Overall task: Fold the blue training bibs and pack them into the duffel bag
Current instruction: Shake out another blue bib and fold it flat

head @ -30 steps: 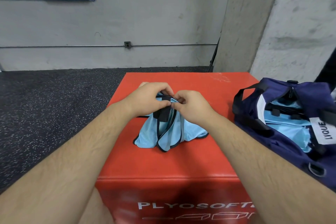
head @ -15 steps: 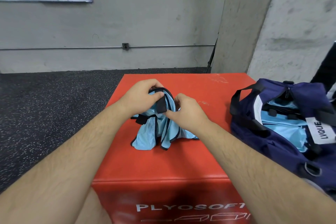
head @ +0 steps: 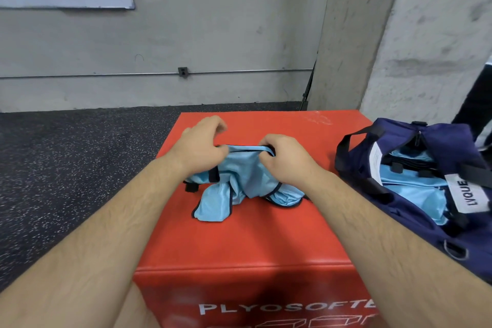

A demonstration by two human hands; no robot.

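Standing on speckled flooring [head: 66, 168] by a concrete wall [head: 213, 34], the red worktop [head: 253, 234] bears the blue bib [head: 239, 170], gripped by left hand [head: 202, 146] and right hand [head: 285, 160], now farther apart.

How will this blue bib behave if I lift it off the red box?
Probably floppy: the blue bib sags in loose folds below the edge stretched between the left hand and right hand. Likely light, since finger pinches hold it up. Its sheen suggests it may slide on the red box.
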